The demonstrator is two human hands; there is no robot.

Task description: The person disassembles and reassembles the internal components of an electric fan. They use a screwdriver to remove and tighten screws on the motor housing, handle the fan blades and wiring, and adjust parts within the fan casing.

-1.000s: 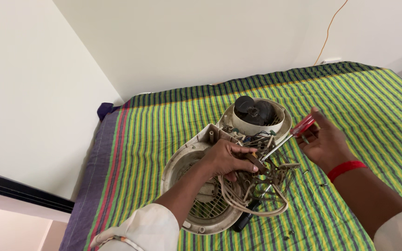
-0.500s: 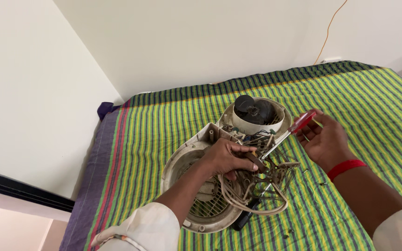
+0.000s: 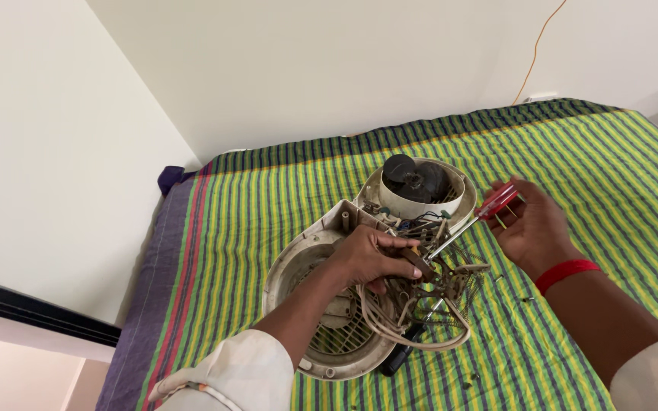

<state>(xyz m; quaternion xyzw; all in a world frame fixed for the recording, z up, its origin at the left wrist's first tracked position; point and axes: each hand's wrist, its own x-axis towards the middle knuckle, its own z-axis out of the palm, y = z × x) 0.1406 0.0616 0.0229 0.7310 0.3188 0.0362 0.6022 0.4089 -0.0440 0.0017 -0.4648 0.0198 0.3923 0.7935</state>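
Two hands at work: left hand (image 3: 375,257) still pinches heater wiring (image 3: 420,304); right hand (image 3: 531,228), gripping red-handled screwdriver (image 3: 470,221), has barely shifted.

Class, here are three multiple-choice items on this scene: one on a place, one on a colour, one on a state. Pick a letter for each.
1. Where does the opened fan heater lie?
A. on a striped cloth
B. on a bare floor
C. on a shelf

2. What colour is the screwdriver handle?
A. blue
B. red
C. black

3. What is the left hand doing?
A. hanging free
B. gripping the wire parts
C. resting on the wall

Answers: 1 A, green striped cloth lies beneath; 2 B, red handle in the right hand; 3 B, fingers closed on the wire parts.
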